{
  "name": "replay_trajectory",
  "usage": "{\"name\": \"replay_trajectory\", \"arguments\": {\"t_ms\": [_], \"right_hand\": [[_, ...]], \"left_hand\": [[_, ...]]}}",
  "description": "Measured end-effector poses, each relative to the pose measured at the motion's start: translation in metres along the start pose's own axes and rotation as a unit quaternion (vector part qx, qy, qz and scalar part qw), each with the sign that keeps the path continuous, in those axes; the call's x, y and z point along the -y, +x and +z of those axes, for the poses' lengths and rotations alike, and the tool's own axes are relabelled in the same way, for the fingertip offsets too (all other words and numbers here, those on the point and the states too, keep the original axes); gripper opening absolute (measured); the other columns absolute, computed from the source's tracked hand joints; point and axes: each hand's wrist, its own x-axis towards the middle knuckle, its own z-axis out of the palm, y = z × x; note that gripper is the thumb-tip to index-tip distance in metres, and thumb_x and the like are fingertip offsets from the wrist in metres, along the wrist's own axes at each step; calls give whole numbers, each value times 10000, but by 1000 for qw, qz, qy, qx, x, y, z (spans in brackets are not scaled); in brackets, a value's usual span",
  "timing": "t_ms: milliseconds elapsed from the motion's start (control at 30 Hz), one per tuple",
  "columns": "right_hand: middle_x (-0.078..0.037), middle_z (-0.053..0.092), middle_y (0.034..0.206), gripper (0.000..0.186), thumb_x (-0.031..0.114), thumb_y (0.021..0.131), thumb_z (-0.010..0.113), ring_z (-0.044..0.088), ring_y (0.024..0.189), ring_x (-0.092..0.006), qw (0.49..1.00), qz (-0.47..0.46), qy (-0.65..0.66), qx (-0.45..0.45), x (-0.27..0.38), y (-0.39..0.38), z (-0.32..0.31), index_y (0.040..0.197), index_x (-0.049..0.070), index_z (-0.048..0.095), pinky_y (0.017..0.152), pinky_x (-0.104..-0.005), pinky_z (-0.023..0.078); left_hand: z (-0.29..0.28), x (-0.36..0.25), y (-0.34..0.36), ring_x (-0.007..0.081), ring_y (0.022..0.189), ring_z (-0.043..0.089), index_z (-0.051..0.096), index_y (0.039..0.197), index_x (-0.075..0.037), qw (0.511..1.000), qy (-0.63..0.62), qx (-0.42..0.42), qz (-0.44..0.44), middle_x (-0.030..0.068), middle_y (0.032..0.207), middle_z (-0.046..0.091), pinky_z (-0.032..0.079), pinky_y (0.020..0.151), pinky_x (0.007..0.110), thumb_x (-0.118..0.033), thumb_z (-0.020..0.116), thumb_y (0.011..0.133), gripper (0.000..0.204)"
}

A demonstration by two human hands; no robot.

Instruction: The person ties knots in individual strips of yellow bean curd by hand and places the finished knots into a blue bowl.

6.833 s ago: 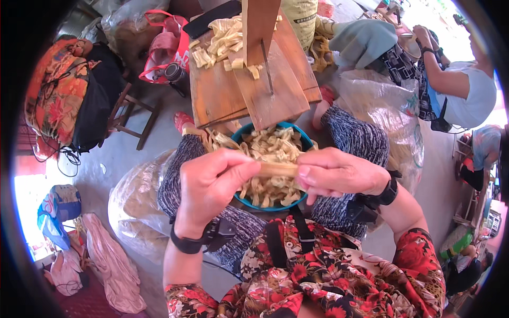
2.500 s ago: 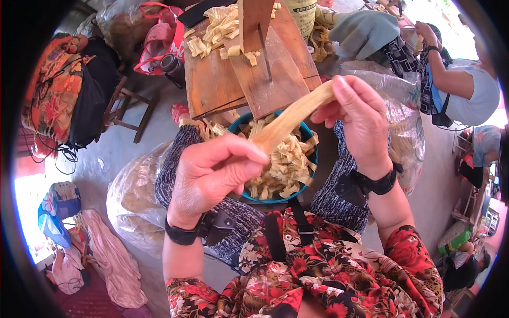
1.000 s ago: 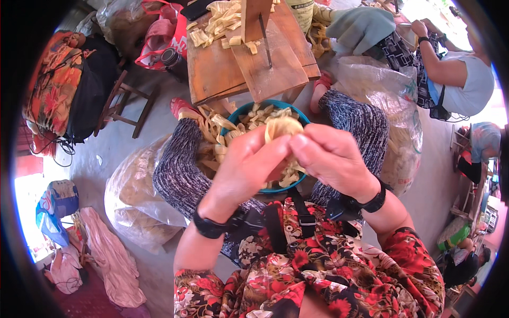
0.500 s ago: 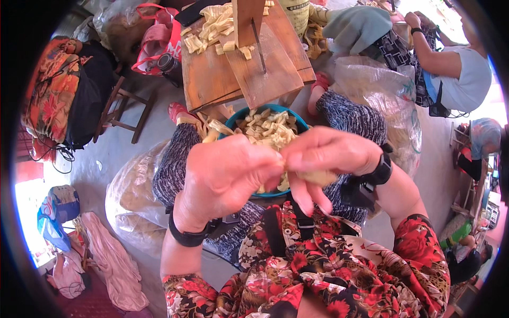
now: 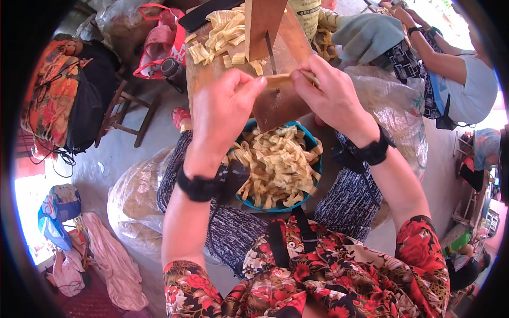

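Note:
My left hand (image 5: pixel 225 114) and my right hand (image 5: pixel 331 98) are raised at the wooden board (image 5: pixel 281 111), each pinching an end of a pale yellow strip (image 5: pixel 281 80) stretched horizontally. The strip lies across the thin dark upright bar or blade (image 5: pixel 269 50) beside the wooden post (image 5: pixel 257 26); whether they touch I cannot tell. Cut pale pieces (image 5: pixel 225 32) lie piled left of the post. Between my knees, below the board, a blue tub (image 5: pixel 319 172) holds a heap of crinkled pale pieces (image 5: pixel 275 164).
Clear plastic sacks (image 5: pixel 132 206) flank my legs. A wooden stool (image 5: pixel 127 114), red bag (image 5: pixel 154 50) and dark flask (image 5: pixel 172 71) are at left; a dark flat object (image 5: pixel 204 16) tops the board. A co-worker (image 5: pixel 450 74) sits at upper right, other people farther right.
Both my hands have moved up from over the tub to the board, with the strip now pulled straight between them. The tub's heap is more exposed.

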Motion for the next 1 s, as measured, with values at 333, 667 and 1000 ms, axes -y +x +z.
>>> {"name": "replay_trajectory", "arguments": {"t_ms": [333,667,1000], "right_hand": [[-36,589,691,287,287,869,554,529,576,-86,984,-6,180,4,25,-31,-14,810,14,617,508,-229,415],[-99,609,804,197,142,920,439,589,696,-147,928,-6,372,12,72,-73,-36,856,-16,539,622,-246,466],[-7,568,669,188,183,887,549,545,596,-39,911,187,356,89,57,-98,-1,813,10,551,513,-184,443]], "left_hand": [[-9,-22,-36,36,562,475,617,852,2,945,-275,130,-117,-35,667,550,382,496,177,-186,644,815,193],[-35,-7,-72,85,734,567,611,930,-5,872,-350,302,-164,20,797,615,453,673,231,-223,680,778,275],[-21,-23,-92,208,756,640,506,1025,22,837,-458,236,-183,106,899,612,536,612,285,-11,553,800,233]]}}
